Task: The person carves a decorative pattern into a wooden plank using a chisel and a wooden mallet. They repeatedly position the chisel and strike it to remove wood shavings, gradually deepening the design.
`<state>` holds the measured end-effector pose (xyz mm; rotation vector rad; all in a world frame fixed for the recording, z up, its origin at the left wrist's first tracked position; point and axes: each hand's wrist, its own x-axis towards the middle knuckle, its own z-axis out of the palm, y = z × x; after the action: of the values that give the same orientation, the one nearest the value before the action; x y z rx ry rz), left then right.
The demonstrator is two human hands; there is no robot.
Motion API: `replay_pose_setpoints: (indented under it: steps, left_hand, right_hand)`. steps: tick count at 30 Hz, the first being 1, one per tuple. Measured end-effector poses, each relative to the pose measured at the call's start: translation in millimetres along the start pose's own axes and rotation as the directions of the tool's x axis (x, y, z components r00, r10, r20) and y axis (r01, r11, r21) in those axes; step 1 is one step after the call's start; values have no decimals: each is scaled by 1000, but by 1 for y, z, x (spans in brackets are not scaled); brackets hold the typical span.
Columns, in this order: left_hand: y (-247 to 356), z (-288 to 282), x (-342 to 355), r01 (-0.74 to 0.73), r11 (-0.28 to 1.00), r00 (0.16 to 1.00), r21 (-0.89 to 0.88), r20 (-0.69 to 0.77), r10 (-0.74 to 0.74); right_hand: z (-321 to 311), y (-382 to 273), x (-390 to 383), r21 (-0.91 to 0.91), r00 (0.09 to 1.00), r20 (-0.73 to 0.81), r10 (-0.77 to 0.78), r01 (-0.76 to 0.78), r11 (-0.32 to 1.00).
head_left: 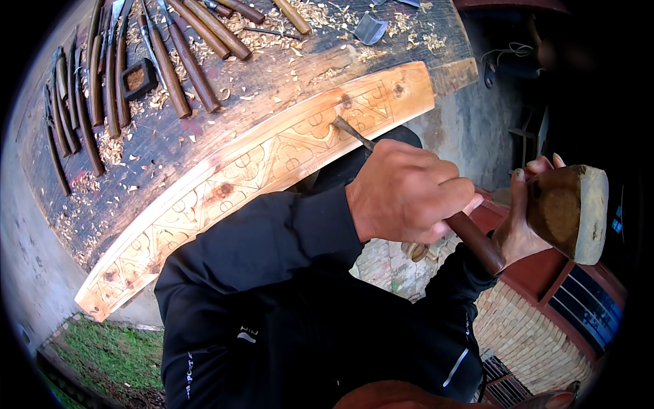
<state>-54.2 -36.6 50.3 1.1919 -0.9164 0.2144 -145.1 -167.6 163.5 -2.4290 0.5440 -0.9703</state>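
My left hand (412,191) is closed around the brown wooden handle of a carving chisel (479,244). Its metal blade slants to the upper left, and the tip meets the face of a long pale wooden board (276,153) near a dark knot. Pencilled curves and triangles, partly cut in relief, run along that board. To the right, my right hand (516,221) grips a wooden mallet (567,211) with a thick, blocky head. The mallet is held apart from the chisel's butt end; how the fingers wrap it is partly hidden.
The board lies along the near edge of a worn wooden workbench (272,88). Several wooden-handled chisels (184,68) are spread at the far left, around a small dark box (139,78). Wood shavings (112,148) litter the bench, and a loose metal piece (371,29) rests at the back.
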Motion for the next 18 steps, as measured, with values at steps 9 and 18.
replay_pose_setpoints:
  steps: [9,18]
  left_hand:
    - [1,0,-2,9,1000,1000,-6,21,-9]
    - [1,2,-4,-7,1000,1000,6,0,7]
  right_hand:
    - [0,-3,-2,-21,1000,14,12,-11,1000]
    - [0,-2,-3,-34,1000,-10,22,-22,999]
